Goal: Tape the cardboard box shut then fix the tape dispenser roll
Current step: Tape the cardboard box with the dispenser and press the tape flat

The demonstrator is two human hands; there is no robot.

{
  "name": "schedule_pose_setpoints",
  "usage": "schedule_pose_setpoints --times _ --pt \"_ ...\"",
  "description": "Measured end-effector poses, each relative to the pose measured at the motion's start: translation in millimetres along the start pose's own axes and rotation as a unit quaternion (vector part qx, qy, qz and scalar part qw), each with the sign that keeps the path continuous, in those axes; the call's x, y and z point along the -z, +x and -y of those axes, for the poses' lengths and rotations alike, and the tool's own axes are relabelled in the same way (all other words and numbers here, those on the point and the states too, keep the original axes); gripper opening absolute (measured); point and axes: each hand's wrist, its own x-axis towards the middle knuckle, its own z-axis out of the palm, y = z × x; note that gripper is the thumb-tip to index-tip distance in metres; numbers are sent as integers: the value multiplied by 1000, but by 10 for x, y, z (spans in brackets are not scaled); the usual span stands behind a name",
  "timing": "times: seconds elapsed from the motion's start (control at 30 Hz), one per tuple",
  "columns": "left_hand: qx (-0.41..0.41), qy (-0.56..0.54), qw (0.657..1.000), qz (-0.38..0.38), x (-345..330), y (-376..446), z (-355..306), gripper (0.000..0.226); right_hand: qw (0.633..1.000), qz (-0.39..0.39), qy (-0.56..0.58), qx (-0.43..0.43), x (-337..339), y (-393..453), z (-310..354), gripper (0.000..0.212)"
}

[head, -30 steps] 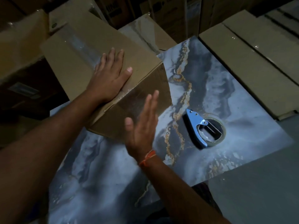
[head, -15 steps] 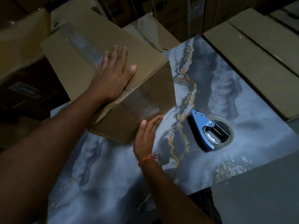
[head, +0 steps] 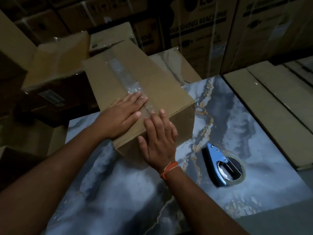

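A brown cardboard box (head: 157, 85) sits on the marbled blue-grey table (head: 254, 133), with a strip of clear tape (head: 122, 75) running along its top seam. My left hand (head: 122, 116) lies flat on the box top near the front edge, fingers spread over the tape. My right hand (head: 159, 138) presses flat over the front top edge, covering where the tape folds down the near face. A blue tape dispenser (head: 220, 163) with its tape roll (head: 237, 170) lies on the table to the right of my right hand, untouched.
Flat cardboard sheets (head: 277, 106) cover the table's right side. Other cardboard boxes (head: 55, 61) stand behind and left of the box, and tall printed cartons (head: 203, 31) form a wall at the back. Bare marbled tabletop lies in front of the box.
My right hand rose from the table beside the box and now presses on its front top edge. The left hand slid nearer the front edge. The view shifted, showing more of the back wall.
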Motion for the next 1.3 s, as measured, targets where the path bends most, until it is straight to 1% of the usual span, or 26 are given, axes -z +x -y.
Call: schedule_pose_setpoints --times 0.07,0.13,0.27,0.37,0.47,0.53,0.63,0.7,0.83,0.97,1.0,1.03,1.1,1.17,1.23,1.3 --pt "25 19 999 7 23 111 56 68 999 13 -27 21 64 15 -49 51" --pt "50 27 998 7 19 281 118 64 997 38 -48 40 170 21 -86 51" --pt "146 27 989 -14 71 533 402 62 991 89 -50 89 424 113 -147 53" --pt "207 33 977 -32 52 524 554 60 976 171 -40 126 605 295 -176 60" --pt "208 24 977 -37 15 496 553 59 939 299 -60 161 706 686 -174 69" --pt "202 18 978 -44 19 499 532 59 911 366 -74 176 643 967 -162 70" --pt "201 17 978 -57 20 487 523 59 883 420 -101 184 365 1280 -145 69" --pt "202 22 977 -61 8 473 515 58 875 436 -115 178 185 1407 -114 69" --pt "207 29 976 -59 18 453 464 59 881 424 -126 167 71 1487 -29 70" --pt "204 21 977 -62 47 422 428 59 886 425 -110 147 303 1268 -21 72" --pt "203 19 977 -62 50 422 428 59 897 404 -105 145 378 1138 -35 71" --pt "204 19 977 -62 46 425 428 59 917 361 -97 142 446 980 -51 70" --pt "208 15 976 -61 37 428 405 60 960 246 -69 114 552 644 -80 68" --pt "208 3 976 -63 20 406 322 61 983 167 -31 73 526 313 -133 71" --pt "185 -18 980 -68 13 359 164 64 990 143 6 18 383 -26 -189 77" --pt "121 -25 991 -57 -8 314 -30 65 987 153 46 -34 182 -389 -221 81"
